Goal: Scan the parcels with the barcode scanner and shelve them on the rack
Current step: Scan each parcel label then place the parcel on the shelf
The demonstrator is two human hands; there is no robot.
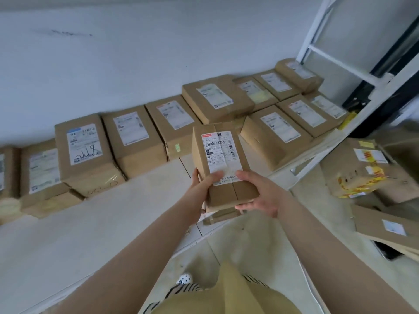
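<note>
I hold a small brown cardboard parcel point(223, 164) in front of me over the white shelf board point(95, 225), its white shipping label with barcodes facing up. My left hand point(201, 186) grips its near left edge, thumb on the label. My right hand point(258, 193) grips the near right corner, thumb on top and fingers underneath. No barcode scanner is in view.
Several labelled brown parcels point(133, 134) stand in a row along the white wall on the board, with more stacked at the right point(278, 134). A white rack frame point(340, 62) rises at the right. Loose boxes point(362, 168) lie on the floor at the right.
</note>
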